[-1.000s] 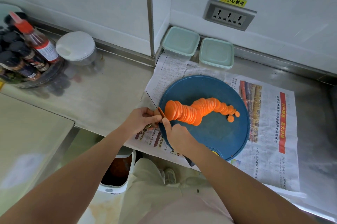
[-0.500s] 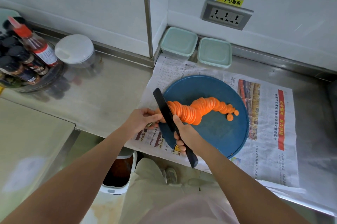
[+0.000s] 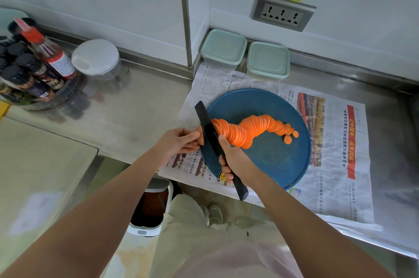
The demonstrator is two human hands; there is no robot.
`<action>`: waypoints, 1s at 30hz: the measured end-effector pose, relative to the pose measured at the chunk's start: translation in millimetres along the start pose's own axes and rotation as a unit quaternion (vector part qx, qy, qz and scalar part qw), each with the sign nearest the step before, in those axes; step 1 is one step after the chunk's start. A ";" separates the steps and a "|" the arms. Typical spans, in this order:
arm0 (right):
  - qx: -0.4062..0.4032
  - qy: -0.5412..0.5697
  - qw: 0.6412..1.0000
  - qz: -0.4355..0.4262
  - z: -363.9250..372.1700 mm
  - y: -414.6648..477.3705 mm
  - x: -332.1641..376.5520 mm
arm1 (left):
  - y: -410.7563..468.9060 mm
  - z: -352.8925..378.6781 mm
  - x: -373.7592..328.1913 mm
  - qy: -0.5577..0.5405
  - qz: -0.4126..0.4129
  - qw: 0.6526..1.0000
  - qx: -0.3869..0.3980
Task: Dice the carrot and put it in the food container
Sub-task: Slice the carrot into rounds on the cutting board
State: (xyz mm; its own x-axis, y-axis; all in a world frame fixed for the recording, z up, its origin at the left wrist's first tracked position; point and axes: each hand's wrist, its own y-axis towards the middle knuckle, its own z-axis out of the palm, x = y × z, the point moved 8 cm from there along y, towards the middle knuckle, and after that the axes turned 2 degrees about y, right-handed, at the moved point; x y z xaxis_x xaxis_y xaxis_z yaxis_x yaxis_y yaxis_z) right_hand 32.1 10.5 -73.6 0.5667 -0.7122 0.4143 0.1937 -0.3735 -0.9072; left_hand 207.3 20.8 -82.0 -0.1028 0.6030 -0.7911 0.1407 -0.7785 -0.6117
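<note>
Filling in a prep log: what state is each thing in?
carrot slices: cut rounds, leaning in a row, undiced.
carrot stub: uncut, held by left hand.
knife: gripped by right hand, blade between stub and slices.
left food container: lidded.
right food container: lidded.
round jar: lidded.

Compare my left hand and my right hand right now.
The left hand pinches the carrot stub; the right hand grips the knife handle. The left hand sits beside the blue board; the right hand is over it. Both are close beside the blade.
</note>
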 end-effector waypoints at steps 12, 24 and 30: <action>0.044 0.124 0.990 -0.054 -14.1 -24.0 10.5 | 0.8 7.8 -4.8 0.058 0.021 0.998 0.011; -0.024 -0.028 0.995 -0.089 3.5 -32.3 7.2 | 1.7 8.3 -5.8 0.077 0.029 0.996 0.033; -0.051 -0.067 0.982 -0.168 -2.4 -36.4 9.6 | 1.3 9.4 -7.0 0.076 0.028 0.996 0.025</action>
State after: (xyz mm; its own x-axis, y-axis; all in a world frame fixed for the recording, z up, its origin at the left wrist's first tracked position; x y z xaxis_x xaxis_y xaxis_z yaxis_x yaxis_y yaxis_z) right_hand 28.5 15.9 -36.4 0.5864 -0.4560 0.6695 0.3104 -0.6369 -0.7057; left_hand 198.9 13.9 -77.2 0.0544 0.5753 -0.8162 0.0932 -0.8167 -0.5694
